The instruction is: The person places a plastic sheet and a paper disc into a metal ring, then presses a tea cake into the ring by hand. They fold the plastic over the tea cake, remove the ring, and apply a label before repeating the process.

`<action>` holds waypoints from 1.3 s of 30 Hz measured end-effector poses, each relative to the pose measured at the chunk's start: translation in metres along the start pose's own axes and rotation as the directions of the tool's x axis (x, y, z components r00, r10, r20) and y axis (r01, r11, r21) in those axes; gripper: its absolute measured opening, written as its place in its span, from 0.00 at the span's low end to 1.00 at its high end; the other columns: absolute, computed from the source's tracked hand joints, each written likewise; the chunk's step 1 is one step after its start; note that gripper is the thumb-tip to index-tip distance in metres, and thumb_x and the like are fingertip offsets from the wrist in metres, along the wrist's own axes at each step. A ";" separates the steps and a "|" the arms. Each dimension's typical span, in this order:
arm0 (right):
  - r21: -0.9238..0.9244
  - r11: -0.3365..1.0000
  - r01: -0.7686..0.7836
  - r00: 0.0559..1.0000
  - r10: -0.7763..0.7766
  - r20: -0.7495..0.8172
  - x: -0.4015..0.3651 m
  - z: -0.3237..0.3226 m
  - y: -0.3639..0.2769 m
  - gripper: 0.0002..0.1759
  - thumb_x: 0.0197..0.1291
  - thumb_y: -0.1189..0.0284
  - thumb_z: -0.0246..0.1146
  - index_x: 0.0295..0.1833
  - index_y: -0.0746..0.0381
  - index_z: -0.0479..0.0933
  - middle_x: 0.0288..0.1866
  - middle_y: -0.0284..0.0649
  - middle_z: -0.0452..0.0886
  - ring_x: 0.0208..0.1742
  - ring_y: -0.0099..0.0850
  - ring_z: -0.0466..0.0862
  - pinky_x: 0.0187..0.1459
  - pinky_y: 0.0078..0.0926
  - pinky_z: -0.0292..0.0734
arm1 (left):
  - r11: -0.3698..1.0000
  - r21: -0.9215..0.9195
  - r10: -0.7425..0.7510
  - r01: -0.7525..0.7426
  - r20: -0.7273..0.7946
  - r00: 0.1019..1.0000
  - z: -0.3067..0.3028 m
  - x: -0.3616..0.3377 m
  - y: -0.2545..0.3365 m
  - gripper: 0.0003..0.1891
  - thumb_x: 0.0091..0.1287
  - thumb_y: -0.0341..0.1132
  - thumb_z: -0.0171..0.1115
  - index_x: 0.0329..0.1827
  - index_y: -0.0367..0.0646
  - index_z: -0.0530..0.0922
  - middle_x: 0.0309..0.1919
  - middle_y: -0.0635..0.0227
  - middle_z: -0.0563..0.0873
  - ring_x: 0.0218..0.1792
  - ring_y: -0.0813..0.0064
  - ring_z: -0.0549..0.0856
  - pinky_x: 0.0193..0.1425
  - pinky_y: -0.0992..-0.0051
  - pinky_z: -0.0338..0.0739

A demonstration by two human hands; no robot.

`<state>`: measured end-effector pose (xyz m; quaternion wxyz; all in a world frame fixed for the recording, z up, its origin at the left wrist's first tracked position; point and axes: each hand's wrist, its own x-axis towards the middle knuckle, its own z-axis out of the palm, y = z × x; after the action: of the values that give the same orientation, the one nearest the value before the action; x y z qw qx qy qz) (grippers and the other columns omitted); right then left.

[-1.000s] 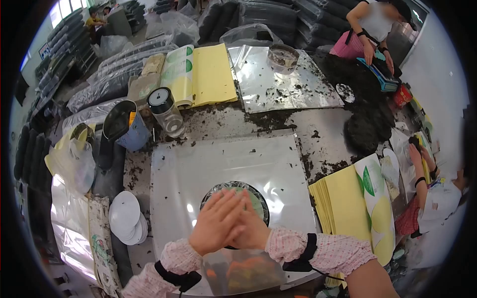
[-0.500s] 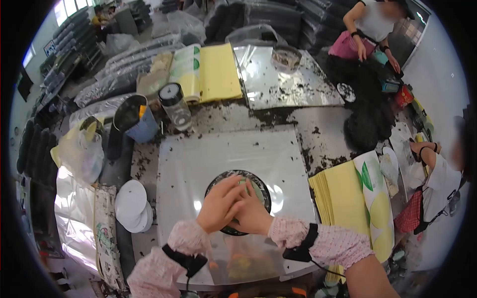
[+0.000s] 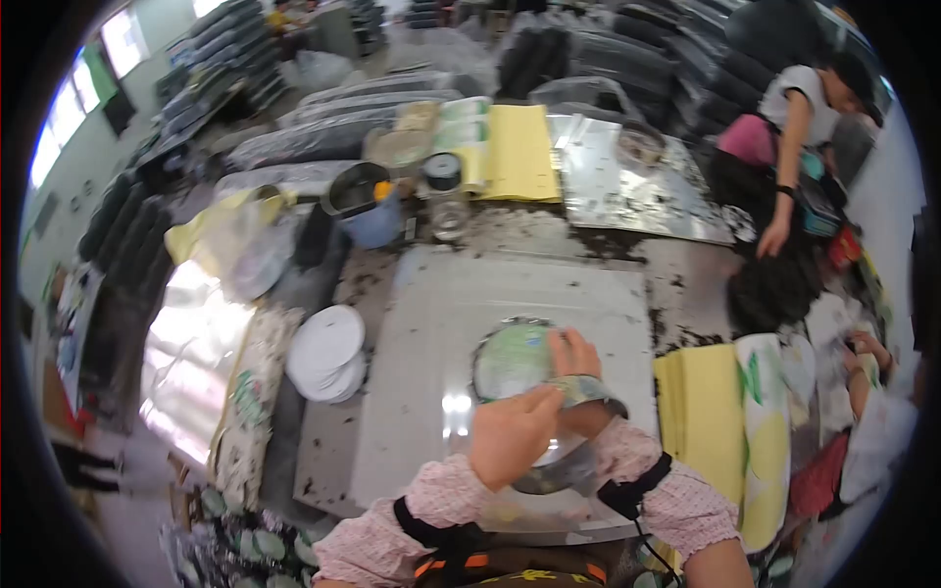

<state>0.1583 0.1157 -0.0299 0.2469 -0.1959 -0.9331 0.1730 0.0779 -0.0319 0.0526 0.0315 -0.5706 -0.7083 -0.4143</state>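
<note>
A round dish with a speckled rim and pale green middle [image 3: 512, 361] lies on the glossy board [image 3: 421, 323]. At its lower right, my left hand [image 3: 515, 436] pinches the edge of a curved greenish piece [image 3: 585, 390]. My right hand [image 3: 576, 358] is around the far side of that piece, its fingers pointing up beside the dish. The piece partly hides my right palm, and blur hides its exact shape. Below the hands, a shiny round shape [image 3: 554, 470] shows on the board, partly covered.
White discs [image 3: 328, 353] lie left of the board, yellow sheets [image 3: 701, 421] right. Behind stand a clear jar [image 3: 448, 211] and a blue bucket [image 3: 372, 216]. A co-worker's hand [image 3: 772, 238] touches dark material [image 3: 774, 294] at right; another person sits at the right edge.
The view has shifted, so the table sits further right in it. My hands, overlapped over the dish before, are now at its lower right with the greenish piece between them.
</note>
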 end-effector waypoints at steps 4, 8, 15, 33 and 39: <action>0.283 0.959 -0.002 0.979 -0.055 0.195 -0.014 0.028 -0.060 0.40 0.52 0.56 0.74 0.65 0.66 0.71 0.61 0.57 0.76 0.61 0.56 0.76 0.62 0.48 0.71 | 0.949 0.221 -0.266 0.227 0.166 0.950 -0.034 -0.020 0.016 0.13 0.54 0.28 0.67 0.45 0.44 0.85 0.38 0.61 0.89 0.34 0.60 0.89 0.35 0.68 0.82; 0.492 0.863 -0.116 0.644 -0.312 0.699 -0.036 0.059 -0.078 0.38 0.51 0.56 0.74 0.63 0.66 0.74 0.55 0.53 0.81 0.58 0.51 0.79 0.60 0.44 0.73 | 0.910 0.148 -0.396 0.387 0.037 0.917 -0.047 -0.049 -0.021 0.14 0.58 0.29 0.67 0.48 0.41 0.86 0.37 0.59 0.89 0.34 0.61 0.89 0.37 0.71 0.82; 0.198 0.947 0.252 0.948 -0.283 0.144 -0.064 -0.041 -0.058 0.27 0.55 0.64 0.72 0.60 0.60 0.78 0.56 0.43 0.81 0.61 0.46 0.78 0.63 0.44 0.74 | 0.638 -0.413 -0.613 0.649 0.237 0.754 -0.072 -0.122 -0.132 0.09 0.60 0.35 0.73 0.41 0.42 0.87 0.40 0.65 0.87 0.42 0.65 0.87 0.50 0.70 0.81; 0.302 0.940 -0.156 0.971 0.090 0.221 -0.147 -0.026 -0.072 0.19 0.42 0.64 0.82 0.36 0.57 0.80 0.76 0.67 0.57 0.70 0.60 0.72 0.64 0.44 0.74 | 0.998 0.057 -0.044 0.019 0.486 0.873 -0.163 -0.135 -0.115 0.12 0.53 0.41 0.77 0.36 0.52 0.83 0.39 0.74 0.84 0.47 0.67 0.80 0.54 0.67 0.72; 0.383 0.916 -0.118 0.973 0.030 0.228 -0.152 -0.043 -0.071 0.19 0.43 0.65 0.81 0.38 0.57 0.81 0.76 0.68 0.57 0.71 0.61 0.71 0.65 0.44 0.74 | 0.992 -0.124 0.078 0.026 0.758 0.648 -0.137 -0.173 -0.160 0.09 0.59 0.41 0.73 0.40 0.53 0.85 0.40 0.73 0.86 0.46 0.67 0.81 0.53 0.66 0.71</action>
<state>0.2833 -0.0042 -0.0248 0.1710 -0.1577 -0.8923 0.3869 -0.0547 -0.2534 -0.0350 -0.2980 -0.7025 -0.6209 -0.1793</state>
